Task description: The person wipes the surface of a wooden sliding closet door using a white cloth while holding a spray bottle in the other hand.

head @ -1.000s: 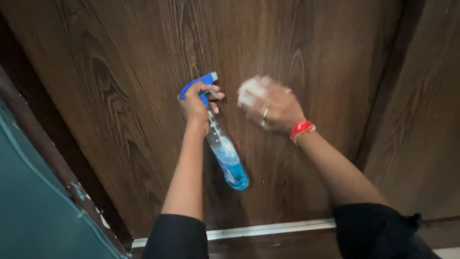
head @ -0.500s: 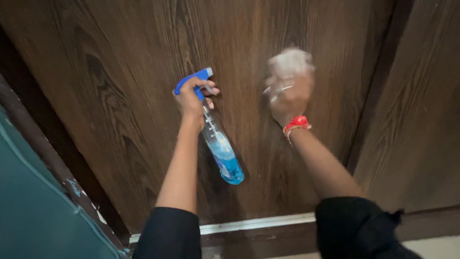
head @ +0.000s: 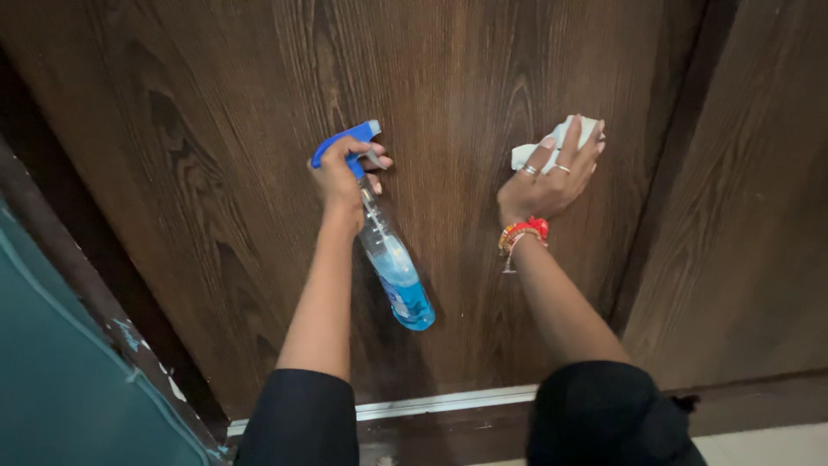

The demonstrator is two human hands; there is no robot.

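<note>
My left hand (head: 341, 177) grips a clear spray bottle (head: 392, 267) by its blue trigger head, the nozzle pointing at a dark brown wooden door (head: 233, 147). Blue liquid fills the bottle's lower part, which hangs down toward me. My right hand (head: 552, 173) presses a small white cloth (head: 561, 136) flat against the door, to the right of the bottle. Rings sit on the right fingers and red bangles on that wrist. Both arms wear black sleeves.
A darker wooden frame (head: 733, 216) runs along the right side of the door. A pale metal threshold strip (head: 431, 404) lies at the door's foot. A teal wall (head: 60, 371) with chipped paint stands at the left.
My right hand with the white cloth has swept across the door to the right, from beside the bottle's head toward the door's right edge. The left hand and bottle stay almost still.
</note>
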